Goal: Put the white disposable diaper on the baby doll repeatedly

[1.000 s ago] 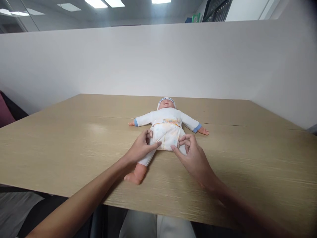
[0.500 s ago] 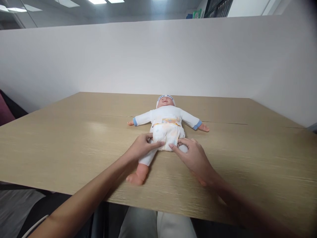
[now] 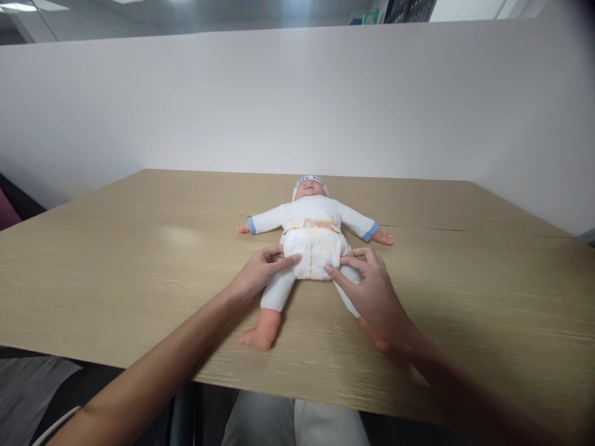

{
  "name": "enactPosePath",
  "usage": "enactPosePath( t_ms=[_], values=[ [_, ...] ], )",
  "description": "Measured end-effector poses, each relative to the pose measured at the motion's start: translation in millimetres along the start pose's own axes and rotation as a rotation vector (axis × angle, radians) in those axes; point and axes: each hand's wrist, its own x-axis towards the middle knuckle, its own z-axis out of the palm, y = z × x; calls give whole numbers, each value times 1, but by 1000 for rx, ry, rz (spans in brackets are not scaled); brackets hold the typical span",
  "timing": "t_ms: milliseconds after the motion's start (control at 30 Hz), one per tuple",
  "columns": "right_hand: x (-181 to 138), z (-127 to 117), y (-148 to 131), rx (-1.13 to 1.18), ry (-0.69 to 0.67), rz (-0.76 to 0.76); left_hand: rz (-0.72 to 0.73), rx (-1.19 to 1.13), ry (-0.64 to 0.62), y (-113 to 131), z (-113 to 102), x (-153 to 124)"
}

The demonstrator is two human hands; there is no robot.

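Observation:
A baby doll (image 3: pixel 310 209) in white clothes with blue cuffs and a lettered headband lies on its back, arms spread and feet toward me. Around its hips, over the clothes, sits a white diaper (image 3: pixel 312 251) with an orange-edged printed waist strip. My left hand (image 3: pixel 267 271) pinches the diaper's edge at the leg on the left, thumb on the front and fingers behind. At the opposite leg, my right hand (image 3: pixel 367 282) grips the other edge between thumb and fingers. That hand partly covers the doll's leg on the right.
The doll rests on a light wooden table (image 3: pixel 139 279) with a thin seam across it. A white partition (image 3: pixel 297 99) rises along the back and right. My legs (image 3: pixel 297 421) are under the front edge.
Both hands have moved slightly apart, spreading the lower diaper wider and flatter. More of the doll's right-side leg and foot shows. The view has tipped slightly downward.

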Motion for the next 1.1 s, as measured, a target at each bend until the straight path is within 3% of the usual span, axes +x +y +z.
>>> enactPosePath(
  t_ms=[200, 267, 367, 467, 533, 667, 767, 833, 900, 1000, 1100],
  values=[
    [-20, -36, 4, -78, -133, -37, 90, 78, 79, -4, -16, -11],
    [-17, -53, 12, -87, -149, 15, 152, 232, 102, -1, -31, -12],
    [12, -67, 38, -162, -34, 13, 306, 648, 245, 5, -58, 5],
    [63, -60, 73, -355, 36, -123, 431, 1091, 382, 10, -77, 45],
    [98, -46, 91, -458, -2, -188, 390, 1268, 385, 14, -81, 76],
    [142, -17, 98, -461, -196, -151, 222, 1358, 339, 23, -69, 120],
    [147, -9, 83, -446, -249, -121, 166, 1337, 366, 33, -51, 119],
    [137, -17, 67, -453, -223, -101, 132, 1300, 379, 38, -39, 92],
    [114, -38, 50, -419, -208, -100, 138, 1227, 373, 38, -26, 40],
    [57, -87, 27, -248, -280, -193, 202, 1078, 305, 20, -3, -78],
    [-22, -135, 14, -182, -467, -232, 112, 974, 247, -19, 26, -203]
  ],
)
